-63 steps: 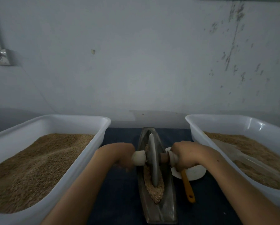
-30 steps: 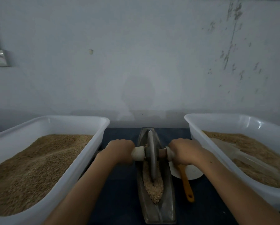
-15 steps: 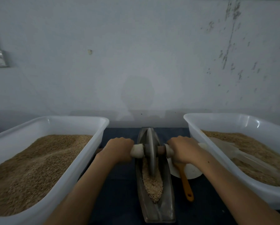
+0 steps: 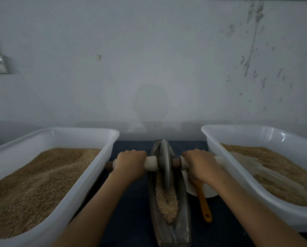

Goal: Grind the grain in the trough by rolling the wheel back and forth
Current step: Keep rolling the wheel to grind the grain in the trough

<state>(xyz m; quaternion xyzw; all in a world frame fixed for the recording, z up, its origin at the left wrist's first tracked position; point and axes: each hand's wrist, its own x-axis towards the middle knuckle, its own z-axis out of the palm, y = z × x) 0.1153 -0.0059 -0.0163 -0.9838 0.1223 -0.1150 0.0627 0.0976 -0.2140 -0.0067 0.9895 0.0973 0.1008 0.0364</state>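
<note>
Two white tubs of grain, the left tub (image 4: 102, 157) and the right tub (image 4: 215, 148), flanked a metal trough (image 4: 183, 220) on the dark tabletop (image 4: 131, 220). The wheel (image 4: 164, 164) stood at the trough's far end above the grain (image 4: 167, 202). The left hand (image 4: 130, 164) and right hand (image 4: 200, 164) each kept a clenched grip on the axle handle (image 4: 150, 163).
</note>
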